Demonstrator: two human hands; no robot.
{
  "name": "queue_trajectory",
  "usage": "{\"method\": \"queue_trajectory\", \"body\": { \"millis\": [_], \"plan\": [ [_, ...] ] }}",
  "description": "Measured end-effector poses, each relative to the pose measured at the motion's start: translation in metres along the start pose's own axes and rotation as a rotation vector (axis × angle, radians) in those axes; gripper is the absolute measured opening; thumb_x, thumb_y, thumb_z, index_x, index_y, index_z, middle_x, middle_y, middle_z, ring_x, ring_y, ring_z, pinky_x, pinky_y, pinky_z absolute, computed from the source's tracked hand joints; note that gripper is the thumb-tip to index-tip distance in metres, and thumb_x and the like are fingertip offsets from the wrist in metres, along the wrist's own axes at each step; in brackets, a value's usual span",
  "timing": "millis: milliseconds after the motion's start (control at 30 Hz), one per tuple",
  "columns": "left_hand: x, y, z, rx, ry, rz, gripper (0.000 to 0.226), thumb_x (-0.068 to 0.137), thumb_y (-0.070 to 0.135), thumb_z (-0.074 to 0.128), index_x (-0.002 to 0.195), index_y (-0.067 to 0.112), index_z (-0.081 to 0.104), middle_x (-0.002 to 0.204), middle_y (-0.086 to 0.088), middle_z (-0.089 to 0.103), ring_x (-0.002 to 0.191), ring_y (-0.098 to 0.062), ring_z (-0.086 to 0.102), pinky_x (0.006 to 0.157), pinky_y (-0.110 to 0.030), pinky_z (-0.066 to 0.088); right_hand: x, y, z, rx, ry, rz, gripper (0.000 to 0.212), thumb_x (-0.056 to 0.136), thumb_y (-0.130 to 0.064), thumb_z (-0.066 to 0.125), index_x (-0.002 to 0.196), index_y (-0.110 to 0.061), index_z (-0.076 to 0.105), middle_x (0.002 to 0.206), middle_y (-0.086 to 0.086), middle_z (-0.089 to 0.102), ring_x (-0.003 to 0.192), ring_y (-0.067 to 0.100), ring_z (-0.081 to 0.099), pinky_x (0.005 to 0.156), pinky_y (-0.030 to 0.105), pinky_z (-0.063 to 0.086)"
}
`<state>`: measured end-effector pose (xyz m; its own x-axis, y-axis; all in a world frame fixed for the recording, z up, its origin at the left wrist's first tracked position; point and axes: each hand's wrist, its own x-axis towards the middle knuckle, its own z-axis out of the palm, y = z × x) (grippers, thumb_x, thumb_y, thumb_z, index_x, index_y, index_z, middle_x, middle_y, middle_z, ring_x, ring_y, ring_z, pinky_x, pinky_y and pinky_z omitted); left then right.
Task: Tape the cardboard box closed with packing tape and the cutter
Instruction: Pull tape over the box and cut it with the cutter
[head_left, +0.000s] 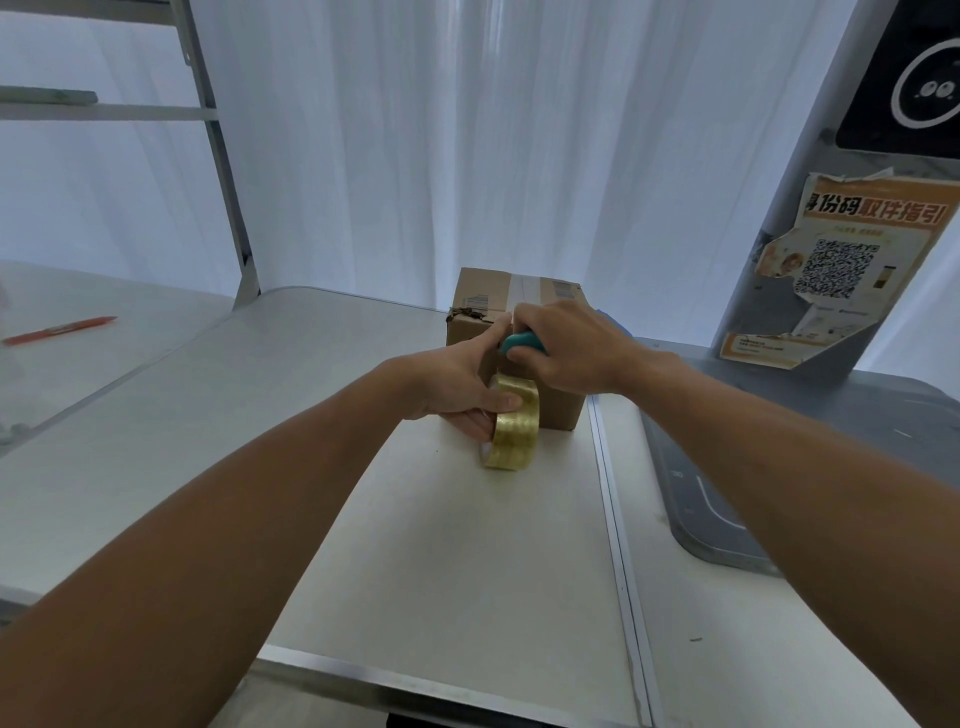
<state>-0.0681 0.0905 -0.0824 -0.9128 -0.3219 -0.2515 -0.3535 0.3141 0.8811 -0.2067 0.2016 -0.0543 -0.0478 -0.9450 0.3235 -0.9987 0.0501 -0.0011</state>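
A small brown cardboard box (478, 299) stands on the white table (457, 545), with a strip of clear tape running along its top. My left hand (457, 387) holds a yellowish roll of packing tape (514, 434) against the box's near face, low down, with its index finger stretched up toward the top edge. My right hand (566, 345) is closed around a teal cutter (522, 344) at the box's near top edge, just above the roll. The blade itself is hidden by my fingers.
A red pen (60, 330) lies on a second table at the far left, under a metal shelf frame (218, 156). A grey machine (831, 441) with a torn orange QR poster (841, 270) stands at the right. White curtains hang behind.
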Motion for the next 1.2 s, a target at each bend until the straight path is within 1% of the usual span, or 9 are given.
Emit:
{"method": "queue_trajectory", "body": {
  "millis": [100,167,333,433,633,800,1033,1133,1200],
  "plan": [
    [0.002,0.0,0.0,-0.005,0.002,-0.004,0.109,0.088,0.01,0.073,0.151,0.056,-0.003,0.145,-0.017,0.049,0.089,-0.03,0.077,0.072,-0.039,0.064,-0.005,0.001,-0.003,-0.028,-0.011,-0.012,0.014,0.093,-0.029,0.06,0.094,-0.016,0.055,0.067,-0.015,0.044,0.055,0.003,0.045,0.053,0.013,0.027],
    [0.002,0.0,0.0,-0.007,0.0,-0.003,0.11,0.088,0.01,0.073,0.152,0.056,-0.003,0.147,-0.016,0.048,0.089,-0.03,0.077,0.073,-0.04,0.064,-0.006,0.001,-0.003,-0.045,-0.012,-0.017,0.015,0.093,-0.029,0.06,0.094,-0.015,0.055,0.068,-0.013,0.046,0.054,0.003,0.044,0.053,0.013,0.028],
    [0.002,0.001,0.0,0.002,-0.001,0.002,0.109,0.087,0.011,0.074,0.152,0.056,-0.001,0.147,-0.012,0.047,0.09,-0.028,0.077,0.073,-0.039,0.064,-0.011,-0.002,-0.003,-0.039,-0.009,-0.051,0.014,0.093,-0.028,0.061,0.092,-0.021,0.048,0.066,-0.017,0.043,0.053,0.001,0.043,0.053,0.011,0.025],
    [-0.001,0.001,0.001,-0.003,0.004,0.005,0.109,0.088,0.01,0.073,0.152,0.054,-0.003,0.141,-0.013,0.053,0.088,-0.027,0.077,0.071,-0.039,0.064,-0.011,-0.002,0.001,-0.05,-0.024,-0.067,0.015,0.093,-0.028,0.061,0.097,-0.015,0.056,0.074,-0.009,0.052,0.055,0.002,0.044,0.054,0.011,0.027],
    [-0.002,0.001,0.002,-0.005,0.008,0.013,0.11,0.088,0.01,0.073,0.153,0.054,-0.005,0.144,-0.013,0.05,0.088,-0.026,0.077,0.07,-0.037,0.064,-0.01,-0.002,0.003,-0.041,-0.005,-0.067,0.021,0.093,-0.028,0.062,0.103,-0.009,0.06,0.076,-0.009,0.051,0.055,0.002,0.042,0.055,0.01,0.027],
    [-0.002,0.001,0.001,-0.004,0.008,0.021,0.107,0.088,0.011,0.073,0.152,0.054,0.0,0.14,-0.013,0.054,0.089,-0.026,0.077,0.075,-0.042,0.064,-0.009,-0.003,0.003,-0.048,-0.013,-0.094,0.02,0.093,-0.027,0.061,0.104,-0.01,0.059,0.077,-0.009,0.052,0.059,0.006,0.047,0.056,0.012,0.03],
    [-0.004,0.002,0.003,-0.001,0.014,0.004,0.112,0.089,0.01,0.072,0.152,0.053,-0.009,0.145,-0.014,0.05,0.088,-0.027,0.077,0.069,-0.036,0.064,-0.008,0.0,0.007,-0.086,-0.018,-0.072,0.022,0.093,-0.03,0.06,0.104,-0.011,0.059,0.079,-0.004,0.06,0.064,0.011,0.055,0.061,0.018,0.04],
    [-0.006,0.003,0.003,-0.003,0.022,0.001,0.111,0.089,0.01,0.072,0.152,0.053,-0.009,0.144,-0.014,0.05,0.084,-0.024,0.078,0.069,-0.035,0.064,-0.009,0.001,0.006,-0.099,-0.018,-0.078,0.022,0.093,-0.03,0.06,0.104,-0.011,0.059,0.078,-0.006,0.056,0.063,0.011,0.054,0.056,0.015,0.034],
    [-0.006,0.004,0.004,0.0,0.032,-0.007,0.111,0.089,0.011,0.072,0.152,0.053,-0.009,0.138,-0.014,0.055,0.083,-0.024,0.077,0.069,-0.035,0.064,-0.011,0.003,0.006,-0.115,-0.015,-0.081,0.022,0.093,-0.029,0.06,0.104,-0.01,0.059,0.078,-0.005,0.057,0.062,0.012,0.053,0.054,0.015,0.032]
  ]
}}
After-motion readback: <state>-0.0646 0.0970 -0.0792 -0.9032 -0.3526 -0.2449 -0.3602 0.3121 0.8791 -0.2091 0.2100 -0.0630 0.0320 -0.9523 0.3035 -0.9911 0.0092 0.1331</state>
